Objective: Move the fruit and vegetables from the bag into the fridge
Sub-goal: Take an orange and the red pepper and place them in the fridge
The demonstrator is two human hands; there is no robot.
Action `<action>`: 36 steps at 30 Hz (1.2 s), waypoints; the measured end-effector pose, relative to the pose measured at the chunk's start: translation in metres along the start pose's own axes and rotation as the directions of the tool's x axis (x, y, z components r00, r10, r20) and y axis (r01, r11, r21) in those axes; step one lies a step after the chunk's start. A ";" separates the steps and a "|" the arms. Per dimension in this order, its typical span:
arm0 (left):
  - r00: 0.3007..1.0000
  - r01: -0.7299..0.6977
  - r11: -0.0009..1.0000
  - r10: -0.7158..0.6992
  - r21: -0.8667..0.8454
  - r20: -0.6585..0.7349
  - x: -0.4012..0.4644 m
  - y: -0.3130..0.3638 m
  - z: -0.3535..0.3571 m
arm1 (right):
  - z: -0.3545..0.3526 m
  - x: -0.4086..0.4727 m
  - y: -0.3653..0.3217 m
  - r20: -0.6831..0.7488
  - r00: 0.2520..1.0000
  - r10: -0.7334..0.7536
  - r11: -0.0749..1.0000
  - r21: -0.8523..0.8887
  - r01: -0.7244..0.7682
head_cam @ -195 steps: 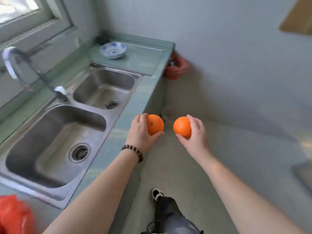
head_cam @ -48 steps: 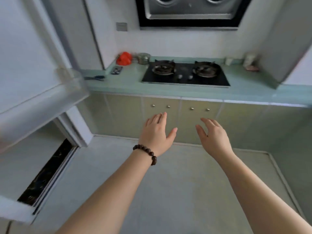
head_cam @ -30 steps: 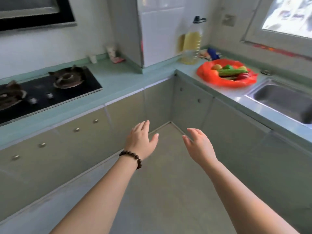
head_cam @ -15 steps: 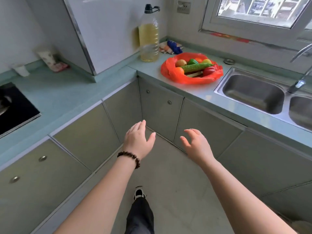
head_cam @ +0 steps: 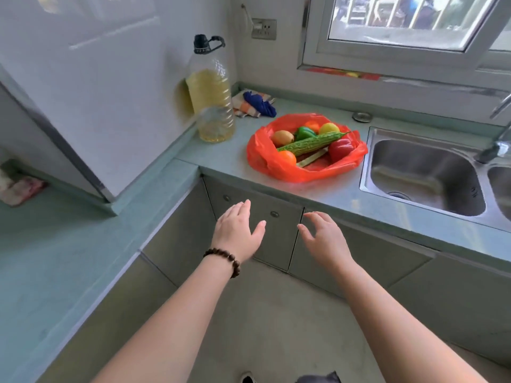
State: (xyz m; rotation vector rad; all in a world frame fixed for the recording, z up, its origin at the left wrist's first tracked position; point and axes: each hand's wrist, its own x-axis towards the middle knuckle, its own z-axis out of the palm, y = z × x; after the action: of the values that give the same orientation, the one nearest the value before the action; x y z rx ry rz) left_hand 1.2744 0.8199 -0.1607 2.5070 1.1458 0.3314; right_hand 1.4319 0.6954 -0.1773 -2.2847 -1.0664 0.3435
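Hands first: the left hand (head_cam: 237, 230) (beaded bracelet (head_cam: 223, 257) on the wrist) and the right hand (head_cam: 323, 237) both hang empty with fingers spread, side by side but not touching, in front of the grey-green cabinet doors (head_cam: 279, 236) just below the counter lip. Nothing sits between them and the counter edge, so that stretch is open.

On the pale green countertop (head_cam: 221, 158) the crumpled orange-red plastic bag (head_cam: 307, 172) lies open near the front edge, right beside the rim of the stainless steel sink (head_cam: 420, 170). Inside it: a long bumpy green bitter gourd (head_cam: 312, 140) lying diagonally, an orange (head_cam: 287, 158), a brown kiwi (head_cam: 282, 138), a green pepper (head_cam: 304, 132), a yellow lemon (head_cam: 329, 128) and a red pepper (head_cam: 341, 149). The clear plastic bottle of yellow oil (head_cam: 211, 98) stands to the left against the white wall, apart from the bag, with a blue and checked cloth (head_cam: 255, 103) bunched behind in the corner.

Compared with half a second back, the bag is much closer and more centred in view, the stove has dropped out of the left edge, and the hands are in the same spread pose. The fridge isn't in view.
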 end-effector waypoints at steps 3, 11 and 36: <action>0.998 -0.053 0.998 0.054 -0.028 0.021 0.048 0.004 0.001 | -0.004 0.031 0.007 -0.031 0.998 0.053 0.999 0.001 -0.053; 0.983 -0.175 0.983 0.178 -0.051 0.048 0.172 0.032 0.029 | -0.021 0.129 0.047 -0.082 0.989 0.119 0.993 0.011 -0.119; 0.969 -0.098 0.995 0.089 0.028 0.232 0.328 0.027 0.117 | -0.019 0.372 0.145 -0.152 0.971 0.185 0.972 -0.116 -0.203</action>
State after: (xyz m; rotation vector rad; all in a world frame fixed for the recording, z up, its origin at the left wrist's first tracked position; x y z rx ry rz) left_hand 1.5454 1.0270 -0.2357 2.5581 0.9535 0.0396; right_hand 1.7695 0.8982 -0.2455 -2.4976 -0.8180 0.1913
